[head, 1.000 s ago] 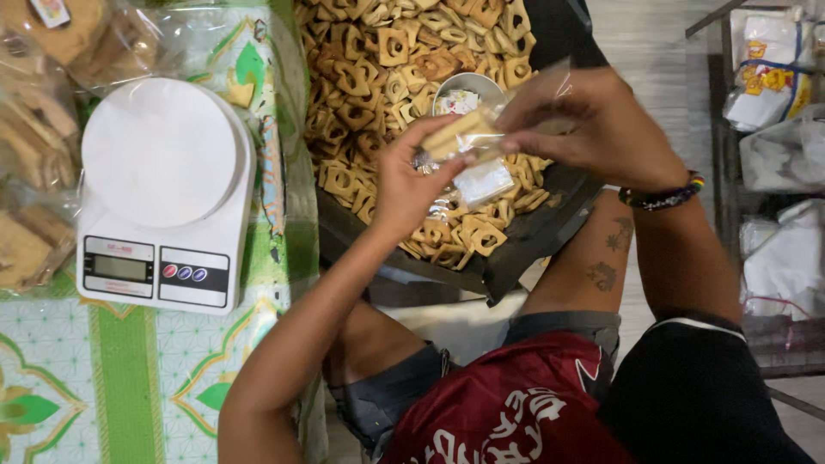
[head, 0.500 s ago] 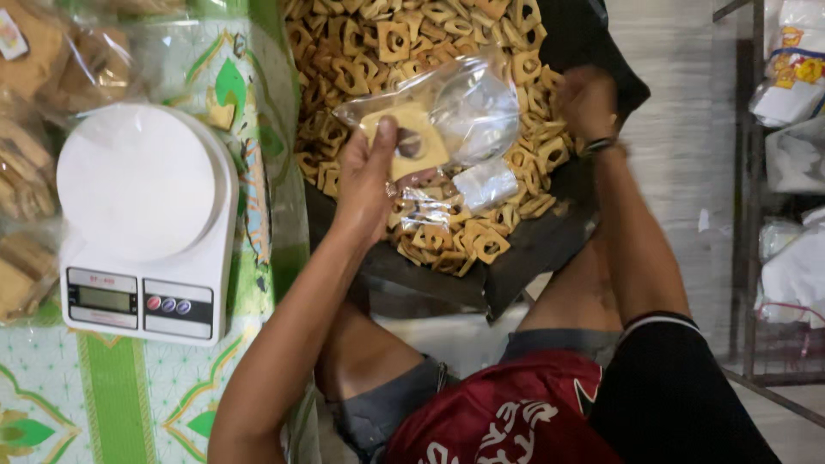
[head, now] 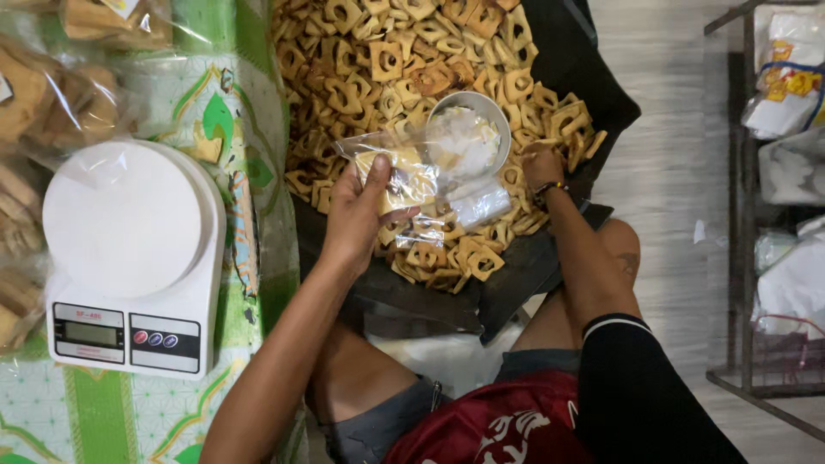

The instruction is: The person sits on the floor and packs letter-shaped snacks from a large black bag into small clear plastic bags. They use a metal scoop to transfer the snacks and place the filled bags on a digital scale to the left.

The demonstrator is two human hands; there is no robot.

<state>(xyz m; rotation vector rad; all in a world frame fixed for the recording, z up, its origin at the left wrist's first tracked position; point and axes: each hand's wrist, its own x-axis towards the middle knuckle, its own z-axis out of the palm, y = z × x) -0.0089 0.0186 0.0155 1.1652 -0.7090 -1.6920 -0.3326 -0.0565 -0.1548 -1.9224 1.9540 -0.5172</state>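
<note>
Holding a clear plastic bag (head: pixel 421 185) at frame centre, the left hand (head: pixel 361 215) pinches its edge between thumb and fingers, grip closed on the film; bag hangs over the cracker pile, a few pale pieces already inside, mouth facing up-right; the right hand (head: pixel 543 165) sits just right of the bag, down in the heap of square ring-shaped crackers (head: pixel 387 69), wrist wearing a beaded bracelet (head: pixel 550 187); fingers buried among the pieces, so cannot tell whether it is clenched or loose; a small metal bowl (head: pixel 468 129) lies in the pile just above the bag, touching its top edge as seen through the film; crackers fill a black plastic liner (head: pixel 567 60) across the upper centre of the frame, liner edge draping toward the knees; white digital kitchen scale (head: pixel 129 258) at left, platform bare, standing on a green patterned tablecloth (head: pixel 86 412); sealed cracker packs (head: pixel 51 94) at upper left, just beside the scale; metal rack with white bags (head: pixel 786 86) at the right edge, well apart from the hands.
</note>
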